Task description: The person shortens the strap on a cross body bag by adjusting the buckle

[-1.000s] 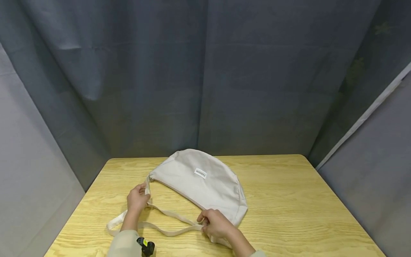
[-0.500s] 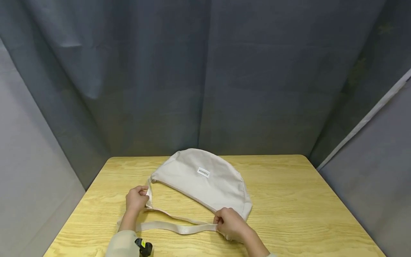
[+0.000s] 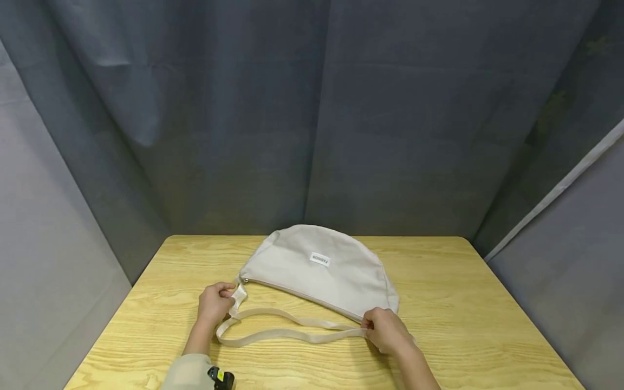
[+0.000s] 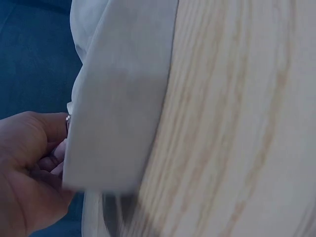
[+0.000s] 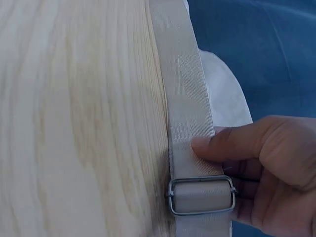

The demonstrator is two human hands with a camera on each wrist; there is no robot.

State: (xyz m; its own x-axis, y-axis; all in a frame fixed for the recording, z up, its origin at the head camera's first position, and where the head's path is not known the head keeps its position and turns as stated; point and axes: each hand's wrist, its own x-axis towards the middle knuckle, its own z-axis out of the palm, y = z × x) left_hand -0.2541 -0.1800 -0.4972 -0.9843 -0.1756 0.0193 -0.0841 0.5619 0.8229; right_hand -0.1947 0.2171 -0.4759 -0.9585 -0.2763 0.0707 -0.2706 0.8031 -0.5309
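Note:
A beige half-moon bag point(image 3: 336, 284) with a white label point(image 3: 319, 259) lies on the table, its curved side away from me. My left hand point(image 3: 214, 303) pinches the strap by the bag's left end; in the left wrist view a broad strap stretch point(image 4: 116, 123) partly hides those fingertips. Near the bag's right corner, my right hand point(image 3: 388, 331) grips the strap point(image 3: 312, 338), which loops loosely between both hands. In the right wrist view, thumb and fingers pinch the webbing just above a metal slider buckle point(image 5: 200, 178).
The light wooden table point(image 3: 463, 303) extends to either side of the bag. Dark curtains point(image 3: 244, 135) hang behind it, and grey panels point(image 3: 49, 244) stand left and right. A small black device point(image 3: 221, 377) sits at the left sleeve.
My right hand has moved right and slightly up with the strap, drawing the bag rightward and turning it straighter to the table edge. My left hand has shifted slightly right.

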